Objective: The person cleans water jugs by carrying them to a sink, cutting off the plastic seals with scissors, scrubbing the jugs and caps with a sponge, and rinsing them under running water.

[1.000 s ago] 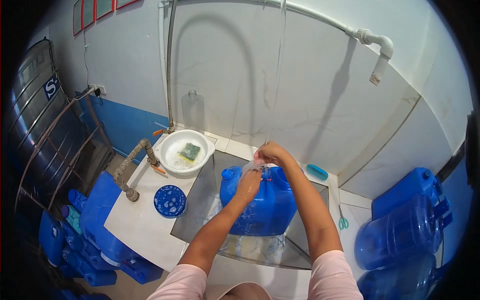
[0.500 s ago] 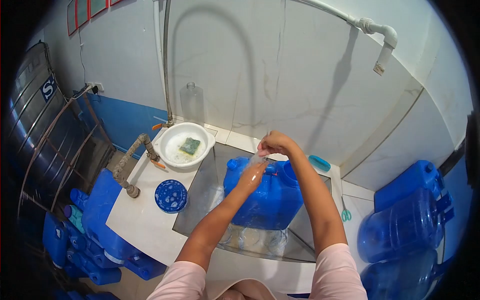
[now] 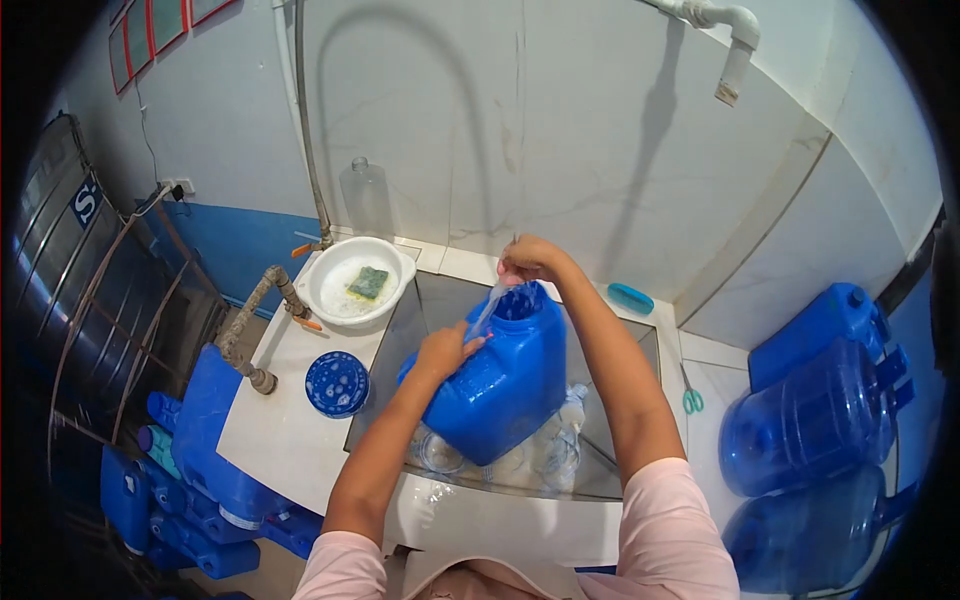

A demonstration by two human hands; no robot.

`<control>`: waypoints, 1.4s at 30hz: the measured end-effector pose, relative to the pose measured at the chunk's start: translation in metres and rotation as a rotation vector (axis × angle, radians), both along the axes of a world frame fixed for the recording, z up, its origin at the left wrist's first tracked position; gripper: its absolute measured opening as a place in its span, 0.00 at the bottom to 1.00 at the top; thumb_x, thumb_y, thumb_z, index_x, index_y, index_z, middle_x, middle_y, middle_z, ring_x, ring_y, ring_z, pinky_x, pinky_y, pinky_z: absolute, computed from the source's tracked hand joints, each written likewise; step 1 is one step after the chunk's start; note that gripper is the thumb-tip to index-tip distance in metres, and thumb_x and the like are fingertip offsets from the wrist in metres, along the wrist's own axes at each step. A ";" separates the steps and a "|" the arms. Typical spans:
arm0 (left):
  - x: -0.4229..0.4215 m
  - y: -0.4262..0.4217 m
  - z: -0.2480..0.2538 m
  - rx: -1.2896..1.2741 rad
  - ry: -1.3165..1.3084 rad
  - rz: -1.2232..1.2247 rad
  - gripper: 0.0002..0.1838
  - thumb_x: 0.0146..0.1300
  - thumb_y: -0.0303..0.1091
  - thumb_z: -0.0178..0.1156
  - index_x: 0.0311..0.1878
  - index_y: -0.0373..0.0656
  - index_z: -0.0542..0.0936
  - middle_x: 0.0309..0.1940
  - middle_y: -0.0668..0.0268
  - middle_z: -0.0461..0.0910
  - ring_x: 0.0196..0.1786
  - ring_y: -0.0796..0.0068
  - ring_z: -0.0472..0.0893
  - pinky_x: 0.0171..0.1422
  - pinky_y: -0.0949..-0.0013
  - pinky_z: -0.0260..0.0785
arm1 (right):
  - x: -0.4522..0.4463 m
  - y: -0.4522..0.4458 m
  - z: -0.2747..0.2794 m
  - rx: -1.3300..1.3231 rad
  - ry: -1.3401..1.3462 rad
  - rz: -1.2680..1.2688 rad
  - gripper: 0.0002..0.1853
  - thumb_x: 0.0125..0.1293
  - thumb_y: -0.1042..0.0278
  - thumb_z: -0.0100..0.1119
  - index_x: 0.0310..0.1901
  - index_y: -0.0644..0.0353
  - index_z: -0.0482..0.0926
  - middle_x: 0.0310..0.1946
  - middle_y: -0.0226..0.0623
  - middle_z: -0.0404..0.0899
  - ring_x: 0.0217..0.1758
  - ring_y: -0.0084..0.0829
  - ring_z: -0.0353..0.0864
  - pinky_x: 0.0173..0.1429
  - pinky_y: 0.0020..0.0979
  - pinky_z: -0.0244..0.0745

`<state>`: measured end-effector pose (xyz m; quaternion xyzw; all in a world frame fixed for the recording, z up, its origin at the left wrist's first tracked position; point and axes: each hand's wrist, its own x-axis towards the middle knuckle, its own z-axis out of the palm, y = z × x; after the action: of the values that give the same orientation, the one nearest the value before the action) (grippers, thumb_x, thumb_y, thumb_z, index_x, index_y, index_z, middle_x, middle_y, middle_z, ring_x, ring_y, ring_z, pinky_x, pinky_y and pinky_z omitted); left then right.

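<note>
A blue plastic jug (image 3: 510,385) stands tilted over the sink basin (image 3: 408,335), its round mouth facing up towards the back wall. My left hand (image 3: 447,353) grips the jug's upper left side, the thumb lying across the top. Above the mouth, my right hand (image 3: 527,259) is closed in a pinch; what it holds is mostly hidden by the fingers. A clear, watery streak (image 3: 490,303) runs from the right hand down towards the left, beside the jug's opening. Clear plastic bottles (image 3: 562,440) lie in the basin under the jug.
A white bowl (image 3: 320,290) of suds holds a green-and-yellow sponge (image 3: 368,283). Nearby are a suds-spotted blue lid (image 3: 337,384), a pipe tap (image 3: 262,310) and a clear bottle (image 3: 366,195). Rightward lie a teal brush (image 3: 630,298), scissors (image 3: 692,400) and large blue water bottles (image 3: 795,425).
The jug has been tipped and turned, so its mouth now sits under my right hand. My left hand has moved left and down on it. The view has shifted slightly.
</note>
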<state>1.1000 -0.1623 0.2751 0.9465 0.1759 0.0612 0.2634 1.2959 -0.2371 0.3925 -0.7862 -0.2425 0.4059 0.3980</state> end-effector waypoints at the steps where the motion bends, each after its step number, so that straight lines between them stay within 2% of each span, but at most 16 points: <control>1: -0.002 0.004 -0.009 0.002 0.004 -0.008 0.25 0.58 0.52 0.56 0.42 0.36 0.75 0.35 0.45 0.78 0.40 0.45 0.78 0.45 0.51 0.69 | -0.001 -0.001 -0.001 0.002 0.004 -0.008 0.05 0.53 0.80 0.50 0.26 0.66 0.77 0.20 0.36 0.75 0.21 0.26 0.78 0.26 0.24 0.76; 4: -0.013 0.015 -0.040 -0.105 -0.034 0.094 0.28 0.59 0.52 0.54 0.42 0.30 0.73 0.34 0.39 0.77 0.40 0.43 0.79 0.46 0.50 0.69 | -0.005 -0.002 -0.003 0.022 -0.056 0.024 0.05 0.52 0.79 0.51 0.26 0.66 0.77 0.22 0.37 0.76 0.20 0.25 0.78 0.26 0.24 0.76; 6: -0.024 0.018 -0.054 -0.440 0.009 0.335 0.27 0.57 0.48 0.56 0.42 0.26 0.72 0.35 0.37 0.77 0.42 0.43 0.78 0.49 0.51 0.69 | -0.003 -0.001 -0.008 0.003 -0.135 0.058 0.05 0.51 0.80 0.50 0.25 0.67 0.78 0.22 0.38 0.78 0.21 0.26 0.79 0.26 0.24 0.77; 7: -0.029 0.019 -0.064 -0.438 0.008 0.329 0.27 0.57 0.48 0.56 0.42 0.26 0.72 0.35 0.37 0.77 0.42 0.43 0.78 0.49 0.51 0.69 | 0.004 -0.002 -0.013 0.007 -0.306 0.250 0.05 0.49 0.80 0.51 0.25 0.68 0.78 0.22 0.41 0.79 0.21 0.28 0.80 0.26 0.24 0.77; 8: -0.036 0.018 -0.076 -0.408 0.004 0.393 0.27 0.55 0.46 0.57 0.43 0.25 0.71 0.36 0.36 0.76 0.42 0.42 0.78 0.50 0.51 0.69 | 0.010 -0.002 -0.018 0.008 -0.308 0.245 0.05 0.49 0.80 0.51 0.25 0.68 0.78 0.22 0.41 0.79 0.21 0.28 0.80 0.26 0.24 0.77; 10: -0.046 0.011 -0.081 -0.374 0.001 0.460 0.27 0.54 0.44 0.58 0.43 0.24 0.69 0.37 0.35 0.76 0.43 0.42 0.78 0.50 0.51 0.68 | 0.007 -0.001 -0.019 -0.161 -0.543 0.380 0.02 0.46 0.78 0.62 0.21 0.66 0.81 0.19 0.42 0.81 0.16 0.26 0.79 0.24 0.28 0.76; 11: -0.049 0.006 -0.084 -0.396 -0.009 0.501 0.27 0.53 0.42 0.58 0.44 0.23 0.69 0.37 0.35 0.76 0.44 0.41 0.77 0.50 0.51 0.68 | 0.005 -0.003 -0.020 -0.148 -0.342 0.215 0.04 0.46 0.78 0.62 0.18 0.68 0.79 0.17 0.43 0.79 0.17 0.29 0.80 0.23 0.30 0.76; 13: -0.054 -0.008 -0.064 -0.417 -0.022 0.548 0.28 0.52 0.41 0.59 0.45 0.23 0.68 0.38 0.35 0.75 0.44 0.41 0.77 0.51 0.51 0.68 | 0.007 -0.004 -0.022 -0.111 -0.271 0.138 0.05 0.47 0.78 0.61 0.19 0.70 0.79 0.18 0.45 0.79 0.18 0.31 0.80 0.23 0.30 0.77; 16: -0.057 -0.024 -0.028 -0.290 -0.057 0.423 0.26 0.53 0.41 0.59 0.45 0.26 0.67 0.38 0.37 0.76 0.43 0.40 0.77 0.50 0.50 0.68 | 0.004 -0.007 -0.013 -0.036 -0.147 0.042 0.04 0.48 0.80 0.58 0.23 0.73 0.78 0.20 0.46 0.78 0.21 0.34 0.81 0.27 0.29 0.79; 18: -0.051 -0.022 -0.016 -0.192 -0.092 0.111 0.21 0.54 0.39 0.58 0.46 0.36 0.69 0.36 0.43 0.77 0.40 0.42 0.78 0.46 0.50 0.69 | -0.002 -0.008 -0.002 0.002 -0.099 0.032 0.04 0.48 0.81 0.56 0.26 0.73 0.77 0.21 0.46 0.78 0.22 0.34 0.82 0.30 0.28 0.81; 21: -0.020 -0.027 -0.003 0.054 -0.112 0.015 0.14 0.56 0.38 0.56 0.45 0.46 0.71 0.33 0.52 0.78 0.38 0.49 0.79 0.42 0.49 0.68 | -0.007 -0.006 0.009 0.093 0.008 -0.004 0.06 0.53 0.80 0.52 0.29 0.75 0.76 0.22 0.45 0.77 0.26 0.36 0.82 0.34 0.30 0.82; 23: 0.022 -0.040 -0.027 0.367 -0.250 0.161 0.17 0.54 0.39 0.60 0.48 0.53 0.73 0.36 0.58 0.77 0.44 0.56 0.77 0.45 0.54 0.66 | -0.004 -0.006 0.007 0.103 0.037 -0.006 0.06 0.53 0.80 0.52 0.30 0.75 0.76 0.23 0.44 0.77 0.27 0.36 0.82 0.35 0.29 0.82; 25: 0.049 -0.053 -0.018 0.399 -0.286 0.079 0.16 0.55 0.40 0.57 0.49 0.56 0.73 0.37 0.62 0.74 0.47 0.61 0.74 0.49 0.52 0.62 | -0.003 -0.002 0.007 0.103 0.066 -0.013 0.06 0.54 0.80 0.51 0.31 0.74 0.76 0.24 0.44 0.77 0.28 0.36 0.82 0.36 0.28 0.82; 31: 0.084 -0.109 -0.007 0.551 -0.416 -0.084 0.13 0.59 0.36 0.51 0.48 0.55 0.74 0.36 0.63 0.73 0.47 0.62 0.73 0.61 0.42 0.54 | -0.007 -0.006 0.021 0.022 0.054 -0.039 0.06 0.55 0.82 0.48 0.33 0.75 0.74 0.29 0.45 0.78 0.31 0.35 0.82 0.40 0.26 0.82; 33: 0.084 -0.125 -0.003 0.491 -0.430 -0.162 0.12 0.61 0.36 0.48 0.47 0.55 0.75 0.41 0.62 0.73 0.52 0.62 0.71 0.67 0.40 0.46 | -0.009 -0.006 0.030 -0.014 0.029 -0.005 0.07 0.56 0.82 0.47 0.34 0.76 0.75 0.30 0.47 0.78 0.31 0.35 0.83 0.40 0.26 0.82; 42: 0.092 -0.137 0.004 0.531 -0.349 -0.191 0.07 0.60 0.35 0.49 0.41 0.54 0.75 0.38 0.62 0.73 0.51 0.64 0.72 0.69 0.41 0.43 | -0.014 -0.003 0.042 -0.069 -0.031 0.018 0.11 0.52 0.85 0.47 0.36 0.79 0.76 0.31 0.51 0.80 0.31 0.36 0.83 0.38 0.26 0.82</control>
<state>1.1922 -0.2992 0.2792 0.9695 0.0166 0.2415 0.0384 1.2820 -0.2405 0.4349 -0.8034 -0.2415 0.4055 0.3631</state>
